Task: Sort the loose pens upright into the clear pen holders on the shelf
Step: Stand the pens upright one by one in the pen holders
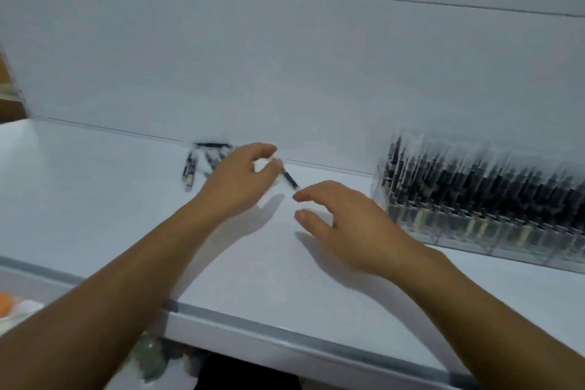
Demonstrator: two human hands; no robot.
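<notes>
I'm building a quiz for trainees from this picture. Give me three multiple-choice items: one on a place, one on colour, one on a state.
1. The clear pen holders stand: A) at the far left; B) to the right of the right hand; C) between the hands.
2. The shelf top is: A) white; B) red; C) black.
3. The left hand: A) lies flat; B) pinches a pen; C) grips a holder.
Answers: B, they sit past that hand; A, its surface looks white; B, its fingertips hold the dark pen.

The shelf [95, 199] is white with a grey strip [285, 337] along its front edge. The loose pens [196, 165] are black with pale bands. The pen holders [474, 231] are clear, their contents black.
</notes>
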